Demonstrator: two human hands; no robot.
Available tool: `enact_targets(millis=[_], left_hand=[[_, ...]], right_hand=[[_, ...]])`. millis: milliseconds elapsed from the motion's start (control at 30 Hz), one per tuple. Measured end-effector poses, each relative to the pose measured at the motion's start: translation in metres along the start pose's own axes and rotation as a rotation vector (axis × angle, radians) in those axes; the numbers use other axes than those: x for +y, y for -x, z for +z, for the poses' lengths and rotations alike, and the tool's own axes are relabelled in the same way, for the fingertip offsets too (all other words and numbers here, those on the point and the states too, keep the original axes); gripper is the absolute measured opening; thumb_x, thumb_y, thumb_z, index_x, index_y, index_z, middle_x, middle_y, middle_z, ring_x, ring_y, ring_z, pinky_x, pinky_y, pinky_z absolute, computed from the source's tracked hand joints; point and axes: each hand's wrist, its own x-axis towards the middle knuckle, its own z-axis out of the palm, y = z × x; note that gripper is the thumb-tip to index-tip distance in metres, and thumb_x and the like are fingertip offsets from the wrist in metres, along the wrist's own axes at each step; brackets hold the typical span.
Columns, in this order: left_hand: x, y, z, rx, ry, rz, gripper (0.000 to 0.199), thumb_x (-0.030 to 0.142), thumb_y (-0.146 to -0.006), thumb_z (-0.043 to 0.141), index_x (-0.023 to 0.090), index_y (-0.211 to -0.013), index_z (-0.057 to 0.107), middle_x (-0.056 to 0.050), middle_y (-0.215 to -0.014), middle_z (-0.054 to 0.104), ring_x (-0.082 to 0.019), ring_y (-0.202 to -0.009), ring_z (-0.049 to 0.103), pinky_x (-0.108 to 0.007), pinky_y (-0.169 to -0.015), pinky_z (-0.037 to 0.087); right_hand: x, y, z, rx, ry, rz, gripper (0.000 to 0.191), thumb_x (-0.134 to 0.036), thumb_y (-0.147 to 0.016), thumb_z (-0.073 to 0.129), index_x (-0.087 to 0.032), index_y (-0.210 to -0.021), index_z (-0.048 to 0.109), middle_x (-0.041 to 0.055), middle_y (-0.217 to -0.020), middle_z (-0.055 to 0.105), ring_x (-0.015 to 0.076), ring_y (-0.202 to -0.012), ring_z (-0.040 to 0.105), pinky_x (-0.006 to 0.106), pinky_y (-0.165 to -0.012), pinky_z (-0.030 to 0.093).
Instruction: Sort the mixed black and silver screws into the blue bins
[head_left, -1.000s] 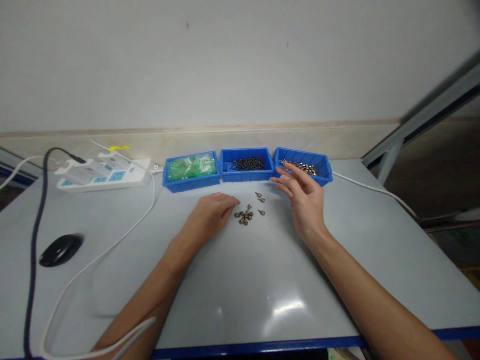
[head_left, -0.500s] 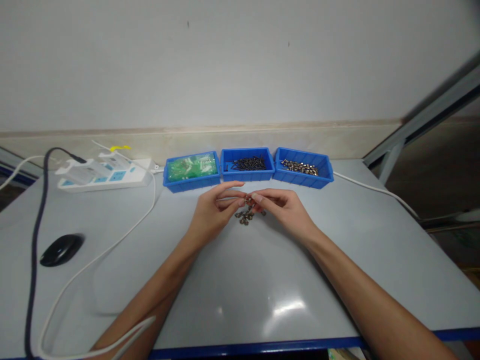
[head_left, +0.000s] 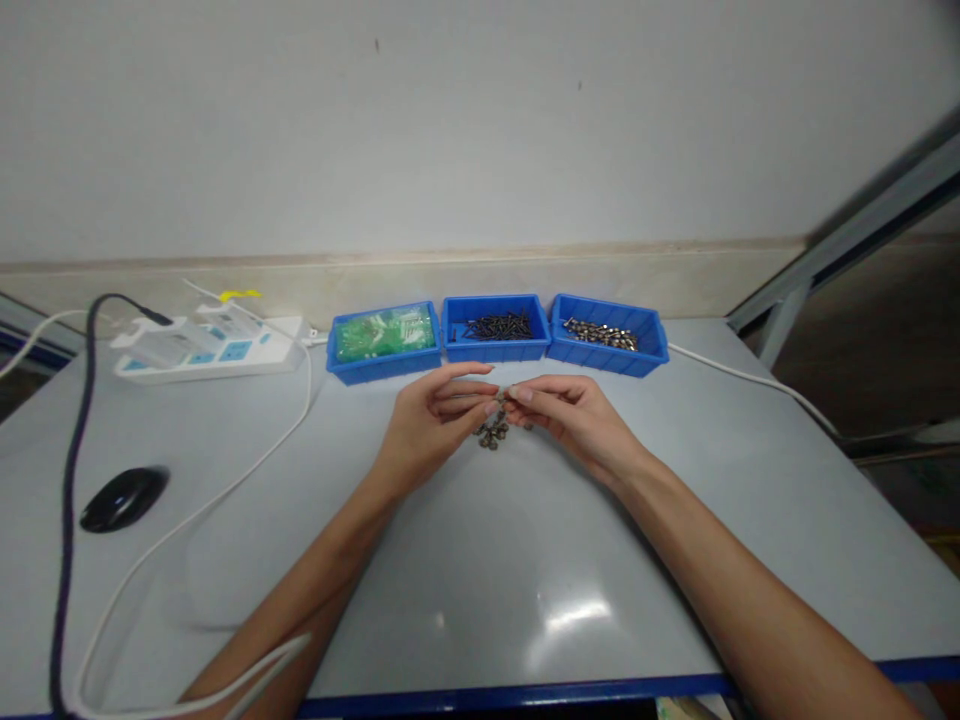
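My left hand (head_left: pixel 435 420) and my right hand (head_left: pixel 570 412) meet over the middle of the table. Between their fingertips is a small brass-coloured metal piece (head_left: pixel 501 398), too small to name exactly. The right thumb and forefinger pinch it; the left thumb and a finger close on its other side, with the left forefinger stretched out above. Just below the fingers, a little pile of shiny metal pieces (head_left: pixel 491 437) lies on the grey table, partly covered by both hands.
Behind the hands stand three blue bins: one with green plastic packets (head_left: pixel 386 333), one with dark screws (head_left: pixel 501 327), one with shiny metal parts (head_left: pixel 602 335). At left are a white power strip (head_left: pixel 217 355), a black mouse (head_left: pixel 124 499) and cables (head_left: pixel 225 492).
Both hands stay over the pile. The right thumb and fingertips have shifted slightly, and the small piece between the hands has turned or moved a little.
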Motion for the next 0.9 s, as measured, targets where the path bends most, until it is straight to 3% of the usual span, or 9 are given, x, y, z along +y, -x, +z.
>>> enact_targets(millis=[133,233,300,433,500,667,767,900], left_hand=[[-0.007,0.0,-0.005,-0.09,-0.332,0.194,0.033,0.022,-0.089,0.07,0.018,-0.122,0.069,-0.011,-0.114,0.077,-0.024,-0.104,0.075,-0.041,-0.097,0.062],[-0.017,-0.002,-0.01,-0.236,-0.666,0.406,0.032,0.009,-0.092,0.058,0.019,-0.118,0.073,-0.01,-0.121,0.075,-0.026,-0.116,0.067,-0.048,-0.105,0.055],[-0.022,-0.004,-0.013,-0.307,-0.774,0.479,0.039,0.001,-0.09,0.052,0.018,-0.118,0.073,-0.01,-0.122,0.074,-0.026,-0.117,0.064,-0.048,-0.103,0.056],[-0.021,-0.004,-0.017,-0.334,-0.892,0.487,0.042,-0.002,-0.088,0.05,0.017,-0.118,0.072,-0.011,-0.12,0.075,-0.026,-0.113,0.063,-0.046,-0.098,0.057],[-0.017,-0.004,-0.018,-0.343,-0.919,0.477,0.05,-0.004,-0.087,0.049,0.018,-0.127,0.068,-0.01,-0.124,0.073,-0.026,-0.114,0.062,-0.046,-0.099,0.056],[-0.015,-0.001,-0.012,-0.481,-0.99,0.493,0.081,-0.013,-0.074,0.041,0.024,-0.144,0.054,-0.005,-0.151,0.055,-0.027,-0.136,0.049,-0.051,-0.11,0.047],[-0.021,0.0,-0.008,-0.524,-1.021,0.493,0.074,-0.013,-0.073,0.041,0.018,-0.139,0.059,-0.007,-0.147,0.059,-0.029,-0.14,0.047,-0.052,-0.11,0.047],[-0.021,-0.002,-0.012,-0.454,-1.028,0.493,0.058,-0.01,-0.079,0.045,0.016,-0.126,0.068,-0.011,-0.13,0.07,-0.027,-0.125,0.061,-0.047,-0.104,0.053]], right_hand=[[0.0,-0.006,-0.005,0.287,0.007,-0.166,0.016,-0.034,-0.073,0.085,-0.022,-0.082,0.081,0.0049,-0.083,0.079,0.0182,-0.075,0.073,0.037,-0.082,0.06],[-0.001,-0.011,-0.011,0.527,0.001,-0.315,0.022,-0.028,-0.074,0.082,-0.023,-0.095,0.08,0.0059,-0.108,0.078,0.0219,-0.099,0.073,0.044,-0.101,0.054],[-0.002,-0.013,-0.015,0.611,0.032,-0.358,0.029,-0.025,-0.074,0.081,-0.023,-0.103,0.078,0.0068,-0.123,0.074,0.0246,-0.115,0.069,0.047,-0.109,0.048],[-0.001,-0.013,-0.016,0.605,0.032,-0.33,0.036,-0.027,-0.075,0.079,-0.024,-0.11,0.075,0.0077,-0.132,0.069,0.0265,-0.124,0.064,0.048,-0.108,0.049],[-0.002,-0.012,-0.014,0.581,0.016,-0.299,0.037,-0.027,-0.073,0.08,-0.024,-0.11,0.074,0.0079,-0.13,0.07,0.0263,-0.122,0.066,0.048,-0.106,0.051],[-0.003,-0.01,-0.01,0.554,-0.006,-0.24,0.039,-0.029,-0.071,0.08,-0.025,-0.109,0.075,0.0082,-0.124,0.073,0.0242,-0.106,0.072,0.045,-0.099,0.054],[-0.004,-0.009,-0.009,0.543,-0.017,-0.223,0.038,-0.032,-0.072,0.08,-0.025,-0.109,0.075,0.0079,-0.12,0.074,0.0231,-0.099,0.073,0.042,-0.092,0.056],[-0.006,-0.008,-0.009,0.537,-0.019,-0.206,0.038,-0.034,-0.072,0.08,-0.025,-0.108,0.076,0.007,-0.115,0.076,0.0212,-0.094,0.073,0.038,-0.086,0.056]])
